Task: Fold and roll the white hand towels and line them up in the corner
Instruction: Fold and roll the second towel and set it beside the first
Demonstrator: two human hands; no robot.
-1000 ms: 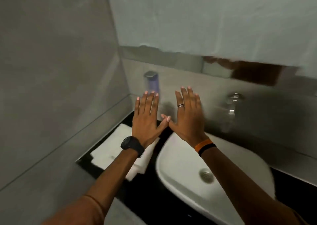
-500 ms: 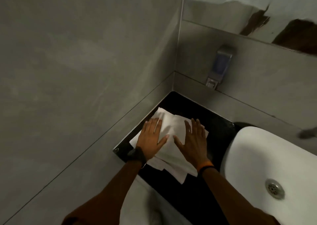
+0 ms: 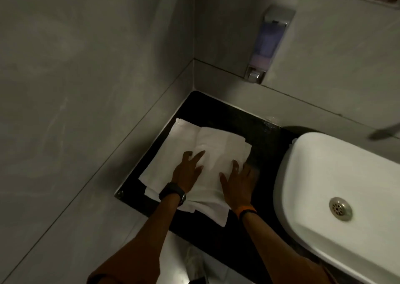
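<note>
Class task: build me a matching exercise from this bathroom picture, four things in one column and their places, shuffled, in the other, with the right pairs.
Things
1. white hand towels
2. soap dispenser
3. drain
4. black watch

Places
A. worn just behind the left hand
B. fixed to the grey wall
C. in the white basin
D. lying on the black countertop

Pairs: 1-D, 2-B, 3-C, 4-A.

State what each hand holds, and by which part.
Nothing is held: the left hand and right hand rest flat on top of the white towels.
</note>
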